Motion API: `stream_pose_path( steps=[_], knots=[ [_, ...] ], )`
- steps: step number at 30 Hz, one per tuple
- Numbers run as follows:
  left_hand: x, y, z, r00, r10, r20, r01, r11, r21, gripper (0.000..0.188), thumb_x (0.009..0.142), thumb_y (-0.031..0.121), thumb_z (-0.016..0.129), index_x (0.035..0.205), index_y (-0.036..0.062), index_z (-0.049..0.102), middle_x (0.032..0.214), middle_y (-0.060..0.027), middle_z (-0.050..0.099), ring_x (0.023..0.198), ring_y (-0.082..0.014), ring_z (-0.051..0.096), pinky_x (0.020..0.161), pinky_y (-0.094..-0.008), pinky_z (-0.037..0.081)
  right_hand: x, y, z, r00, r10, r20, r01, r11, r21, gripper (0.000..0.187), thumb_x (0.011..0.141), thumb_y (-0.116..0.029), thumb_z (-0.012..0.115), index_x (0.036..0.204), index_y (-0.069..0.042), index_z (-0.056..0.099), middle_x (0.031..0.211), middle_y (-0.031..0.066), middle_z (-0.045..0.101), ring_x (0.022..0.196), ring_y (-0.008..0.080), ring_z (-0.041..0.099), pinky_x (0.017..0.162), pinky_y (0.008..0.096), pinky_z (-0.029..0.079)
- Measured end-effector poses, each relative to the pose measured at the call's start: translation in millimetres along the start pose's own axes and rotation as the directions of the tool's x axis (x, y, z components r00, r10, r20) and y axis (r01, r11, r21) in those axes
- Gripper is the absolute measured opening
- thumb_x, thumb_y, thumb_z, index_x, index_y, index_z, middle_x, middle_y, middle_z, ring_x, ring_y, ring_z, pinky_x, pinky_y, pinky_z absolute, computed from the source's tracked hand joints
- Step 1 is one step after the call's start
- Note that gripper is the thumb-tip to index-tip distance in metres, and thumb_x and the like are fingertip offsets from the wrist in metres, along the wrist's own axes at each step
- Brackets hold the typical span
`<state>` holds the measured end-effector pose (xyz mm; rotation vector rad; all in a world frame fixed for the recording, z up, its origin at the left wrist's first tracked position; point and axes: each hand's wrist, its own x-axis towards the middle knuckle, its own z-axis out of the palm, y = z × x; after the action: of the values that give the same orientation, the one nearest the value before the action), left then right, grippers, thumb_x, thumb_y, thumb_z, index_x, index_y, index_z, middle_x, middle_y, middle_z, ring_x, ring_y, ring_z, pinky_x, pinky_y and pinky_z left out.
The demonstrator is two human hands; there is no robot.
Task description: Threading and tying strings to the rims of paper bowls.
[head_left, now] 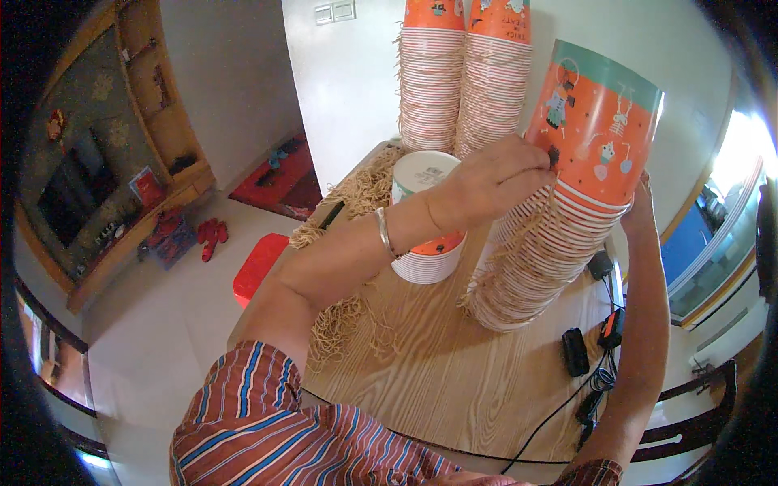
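A tall stack of nested paper buckets (541, 255) leans to the right on the wooden table. Its upside-down top bucket (596, 130) is orange with a teal band and small printed figures. My left hand (506, 178) has its fingers closed at the left side of that bucket, just above the stacked rims, where twine handles hang. On the opposite side, my right hand (640, 202) presses against the bucket near its rim; the bucket hides part of its fingers. A shorter upside-down stack (427, 263) with a white base on top stands behind my left wrist.
Two tall bucket stacks (429, 89) (493, 97) stand against the wall. Loose twine (336, 328) lies along the left of the table (454, 364). Black cables and adapters (575, 352) lie at the right edge. A red stool (258, 267) is beside the table.
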<state>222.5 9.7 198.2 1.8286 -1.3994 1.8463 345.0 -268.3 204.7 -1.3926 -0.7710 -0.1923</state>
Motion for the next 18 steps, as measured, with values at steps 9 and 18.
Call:
stream_pose_path(
  steps=[9, 18],
  knots=[
    [1, 4, -1, 1.000, -0.006, -0.002, 0.006, 1.000, -0.026, 0.026, 0.070, 0.001, 0.064, 0.096, 0.0001, 0.063, 0.095, -0.0128, 0.060, 0.084, -0.0275, 0.060, 0.070, -0.0373, 0.050, 2, 4, -5, 0.998, 0.044, 0.041, -0.047, 0.996, 0.070, 0.033, 0.087, -0.018, 0.058, 0.115, 0.000, 0.059, 0.110, 0.0104, 0.065, 0.093, 0.0187, 0.064, 0.082, 0.0327, 0.052],
    [6, 14, 0, 0.999, -0.044, 0.021, 0.045, 0.998, -0.042, 0.028, 0.069, 0.002, 0.064, 0.097, -0.0001, 0.062, 0.100, -0.0134, 0.058, 0.090, -0.0294, 0.059, 0.076, -0.0367, 0.050, -3, 4, -3, 0.996, 0.087, -0.033, -0.081, 0.986, 0.145, 0.036, 0.087, -0.017, 0.060, 0.118, 0.002, 0.058, 0.111, 0.0118, 0.065, 0.092, 0.0205, 0.065, 0.080, 0.0330, 0.053]
  ],
)
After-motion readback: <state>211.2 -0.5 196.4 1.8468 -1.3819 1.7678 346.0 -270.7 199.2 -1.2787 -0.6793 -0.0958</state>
